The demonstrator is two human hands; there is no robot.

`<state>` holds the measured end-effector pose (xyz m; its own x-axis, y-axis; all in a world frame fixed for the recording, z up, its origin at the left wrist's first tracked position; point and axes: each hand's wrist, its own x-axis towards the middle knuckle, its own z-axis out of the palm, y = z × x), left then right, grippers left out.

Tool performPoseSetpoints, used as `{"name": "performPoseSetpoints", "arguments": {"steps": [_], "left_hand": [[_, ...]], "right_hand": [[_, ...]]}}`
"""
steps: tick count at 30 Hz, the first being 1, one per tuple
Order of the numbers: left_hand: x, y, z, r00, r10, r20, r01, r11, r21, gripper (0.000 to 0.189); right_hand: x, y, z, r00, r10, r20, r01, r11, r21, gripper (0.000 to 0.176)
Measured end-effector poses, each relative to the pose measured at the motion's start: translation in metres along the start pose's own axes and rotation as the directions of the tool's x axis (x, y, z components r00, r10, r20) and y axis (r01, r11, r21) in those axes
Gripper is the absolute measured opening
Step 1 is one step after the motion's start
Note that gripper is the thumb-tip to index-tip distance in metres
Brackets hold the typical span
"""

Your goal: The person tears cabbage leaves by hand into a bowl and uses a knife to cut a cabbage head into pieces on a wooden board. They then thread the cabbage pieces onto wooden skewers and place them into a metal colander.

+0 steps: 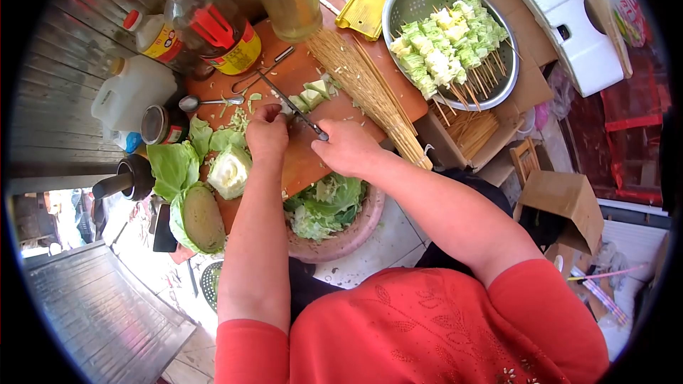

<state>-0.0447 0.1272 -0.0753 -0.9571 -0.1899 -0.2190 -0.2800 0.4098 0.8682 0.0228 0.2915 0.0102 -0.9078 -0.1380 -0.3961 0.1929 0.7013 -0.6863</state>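
My right hand (345,146) is closed around the handle end of a long thin knife (288,107), whose blade slants up and left over the orange board (348,117). Just left of the blade, my left hand (267,131) has its fingers curled together; what they hold is hidden. Past the knife lies a row of cut cabbage pieces (311,96), pale green and white. A cut chunk of cabbage (230,172) rests beside my left forearm, with loose cabbage leaves (174,168) and a cabbage half (201,218) next to it.
A colander (390,25) of skewered cabbage stands at the upper right, by a yellow grater (370,3). A bundle of thin sticks (370,96) lies along the board. Bottles (213,25), a jar (163,126) and a spoon (210,102) are at left. Below sits a pink basin (356,238) of leaves.
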Motion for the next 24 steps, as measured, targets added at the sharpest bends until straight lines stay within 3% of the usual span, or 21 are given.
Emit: {"name": "performPoseSetpoints", "arguments": {"steps": [5,8,10,13,14,15,16,17,19,20,21,23,24], "left_hand": [[0.001,-0.002,0.0,1.0,0.005,0.021,-0.005,1.0,0.016,0.02],[0.0,-0.002,-0.001,0.999,0.009,0.047,-0.008,1.0,-0.02,0.021],[-0.009,0.015,-0.008,0.99,-0.099,0.101,0.113,0.983,-0.147,0.021],[-0.019,0.041,-0.031,0.993,-0.102,0.057,0.103,0.994,-0.023,0.023],[-0.012,0.032,-0.041,1.0,-0.013,0.008,0.013,1.0,-0.017,0.024],[-0.008,0.026,-0.055,1.0,-0.014,0.005,0.014,1.0,-0.011,0.024],[-0.006,0.021,-0.07,0.98,0.166,-0.106,-0.137,0.961,0.242,0.027],[-0.006,0.016,-0.083,0.919,0.36,-0.163,-0.24,0.837,0.491,0.031],[-0.019,0.013,-0.105,0.882,0.434,-0.183,-0.206,0.705,0.679,0.036],[-0.025,0.015,-0.114,0.943,0.306,-0.129,-0.121,0.678,0.725,0.037],[-0.029,0.012,-0.117,0.943,0.305,-0.132,-0.116,0.676,0.728,0.037],[-0.037,0.001,-0.121,1.0,-0.025,-0.013,0.026,0.689,0.724,0.04],[-0.038,-0.005,-0.117,0.997,0.059,-0.054,-0.002,0.69,0.723,0.039]], "right_hand": [[-0.012,-0.008,-0.006,1.0,0.021,0.006,-0.021,1.0,0.009,0.029],[-0.018,-0.005,-0.003,0.989,-0.07,-0.132,0.079,0.995,0.064,0.026],[-0.023,-0.007,-0.005,0.986,-0.088,-0.142,0.103,0.989,0.104,0.026],[-0.03,-0.009,-0.006,0.988,-0.081,-0.131,0.094,0.991,0.091,0.026],[-0.032,-0.009,-0.005,0.988,-0.083,-0.129,0.096,0.991,0.096,0.026],[-0.036,-0.008,-0.004,0.989,-0.094,-0.117,0.106,0.989,0.107,0.026],[-0.039,-0.009,-0.002,0.989,-0.104,-0.107,0.117,0.986,0.118,0.026],[-0.043,-0.01,0.0,0.989,-0.107,-0.104,0.12,0.985,0.124,0.026],[-0.052,-0.013,0.003,0.985,-0.148,-0.088,0.155,0.984,0.082,0.026],[-0.057,-0.014,0.006,0.985,-0.151,-0.086,0.159,0.984,0.085,0.026],[-0.061,-0.015,0.008,0.985,-0.16,-0.063,0.166,0.981,0.104,0.026],[-0.068,-0.018,0.013,0.984,-0.173,-0.033,0.176,0.976,0.128,0.026],[-0.071,-0.018,0.014,0.984,-0.178,-0.025,0.18,0.976,0.123,0.027]]}}
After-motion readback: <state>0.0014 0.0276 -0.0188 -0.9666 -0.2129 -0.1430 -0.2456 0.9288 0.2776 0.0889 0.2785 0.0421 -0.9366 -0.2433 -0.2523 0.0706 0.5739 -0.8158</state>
